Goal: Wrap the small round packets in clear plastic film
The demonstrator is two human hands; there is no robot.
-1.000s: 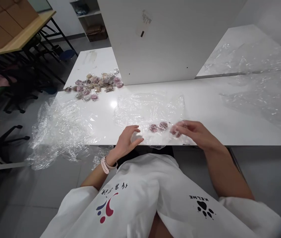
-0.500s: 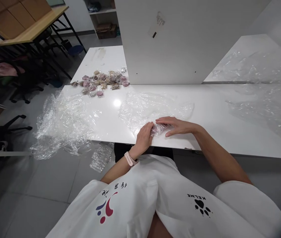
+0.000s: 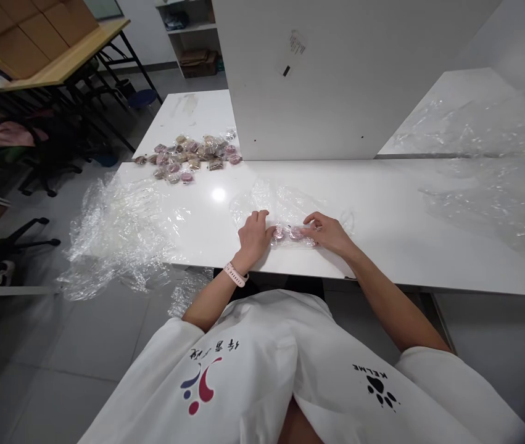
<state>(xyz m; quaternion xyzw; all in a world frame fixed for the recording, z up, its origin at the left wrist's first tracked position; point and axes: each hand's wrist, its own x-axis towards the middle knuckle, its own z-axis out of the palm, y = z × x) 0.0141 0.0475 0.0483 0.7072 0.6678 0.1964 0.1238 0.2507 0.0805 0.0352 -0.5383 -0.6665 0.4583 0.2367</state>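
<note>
A clear plastic wrap sheet (image 3: pixel 285 198), which looks like bubble wrap, lies on the white table in front of me. At its near edge, small pink wrapped pieces (image 3: pixel 293 234) sit in a row under a layer of film. My left hand (image 3: pixel 253 238) has its fingers curled over the left end of this roll, the thumb against the pink pieces. At the right end, my right hand (image 3: pixel 329 233) pinches the film between thumb and fingers. What lies beneath the fingertips is partly hidden.
A heap of clear wrap (image 3: pixel 123 228) hangs over the table's left edge. Behind it lie several small packets (image 3: pixel 192 154), pink and brown. More clear wrap (image 3: pixel 503 197) covers the right end. An upright white panel (image 3: pixel 303 86) stands at the back of the table (image 3: pixel 396 246).
Both hands have shifted slightly away from me along with the near edge of the wrap. My right fingers have closed from a spread pose, and the pink pieces now show more plainly.
</note>
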